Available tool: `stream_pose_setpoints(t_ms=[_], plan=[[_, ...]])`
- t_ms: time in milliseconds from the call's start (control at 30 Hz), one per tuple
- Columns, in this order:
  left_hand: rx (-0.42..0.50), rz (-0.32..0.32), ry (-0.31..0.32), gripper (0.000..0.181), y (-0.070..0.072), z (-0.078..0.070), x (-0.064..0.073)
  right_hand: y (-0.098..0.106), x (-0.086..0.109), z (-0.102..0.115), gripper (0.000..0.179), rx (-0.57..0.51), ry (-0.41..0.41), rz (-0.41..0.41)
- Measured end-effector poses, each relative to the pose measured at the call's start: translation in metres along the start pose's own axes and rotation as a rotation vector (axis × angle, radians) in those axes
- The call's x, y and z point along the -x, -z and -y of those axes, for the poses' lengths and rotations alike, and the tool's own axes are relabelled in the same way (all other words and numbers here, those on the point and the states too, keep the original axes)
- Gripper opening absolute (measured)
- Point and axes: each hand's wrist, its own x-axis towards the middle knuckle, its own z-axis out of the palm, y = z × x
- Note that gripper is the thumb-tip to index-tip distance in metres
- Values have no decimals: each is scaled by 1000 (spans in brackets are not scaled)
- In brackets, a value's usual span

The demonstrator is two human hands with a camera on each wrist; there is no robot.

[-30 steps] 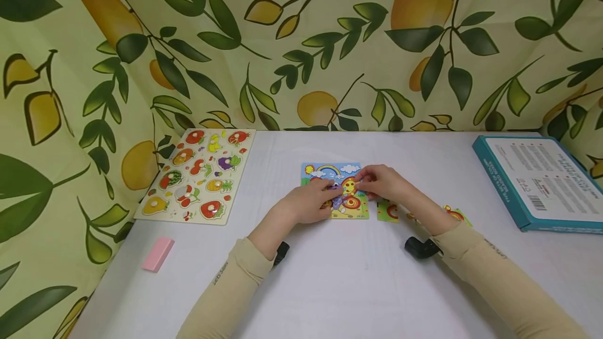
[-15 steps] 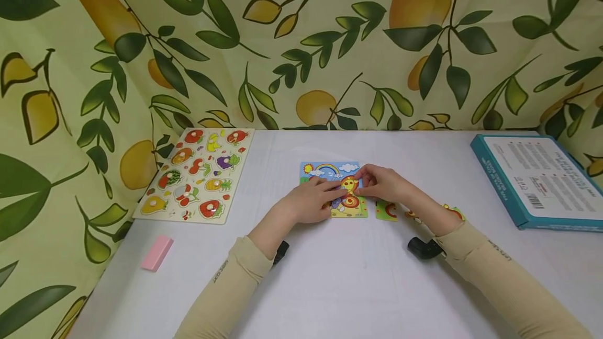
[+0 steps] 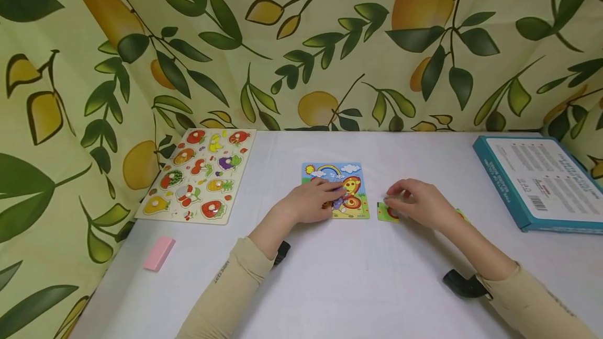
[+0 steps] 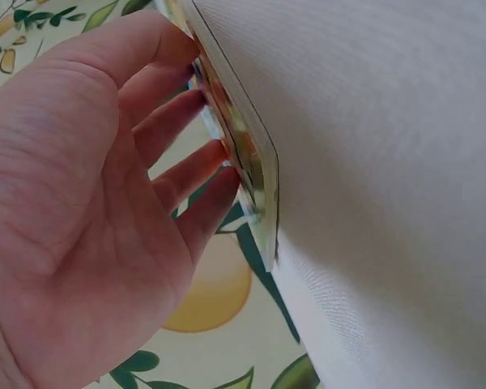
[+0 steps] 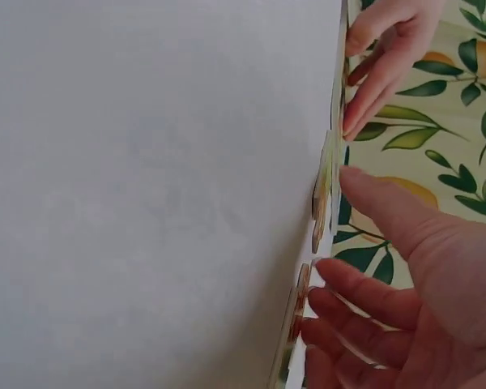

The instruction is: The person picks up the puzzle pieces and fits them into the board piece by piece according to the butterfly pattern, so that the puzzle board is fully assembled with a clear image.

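Note:
My left hand (image 3: 313, 200) rests on a small square butterfly puzzle (image 3: 355, 208) in the middle of the white table. In the left wrist view, the fingertips of that hand (image 4: 89, 186) press down on the puzzle's face near its thick edge (image 4: 267, 203). To the right, my right hand (image 3: 419, 205) is over loose puzzle pieces. Its fingertips are close above a green piece with a red curve (image 3: 388, 213). The right wrist view shows this hand (image 5: 413, 300) with thumb and fingers apart, nothing between them, near pieces lying flat (image 5: 320, 203). The right hand partly hides other pieces.
A fruit peg puzzle board (image 3: 195, 177) lies at the back left. In front of it is a pink block (image 3: 159, 253). At the far right lies a teal and white box (image 3: 542, 182). Behind the table hangs a leaf-and-fruit patterned curtain (image 3: 330, 41).
My right hand has let go at the puzzle's right side and moved right to the loose pieces. The butterfly's right wings now show on the puzzle. My left hand stays put.

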Motion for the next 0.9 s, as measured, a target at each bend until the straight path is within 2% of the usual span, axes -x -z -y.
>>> stream_pose_setpoints(t_ms=[133,233,333,433,633,767,900], plan=[[78,-5,8,53,1,2,4,2,14,1,39,95,-5,6],[146,-33,1,50,2,5,9,2,17,2,38,99,24,10],[167,-73,-4,46,2,10,19,1,16,3,37,77,52,17],[170,-86,11,45,2,14,37,0,15,3,37,17,45,37],[240,-32,57,50,0,19,73,-1,5,11,26,-170,33,55],[277,-25,49,51,-4,23,84,-12,-15,29,29,-343,11,117],[288,-18,40,52,-6,25,87,-32,-37,53,24,-424,16,158]])
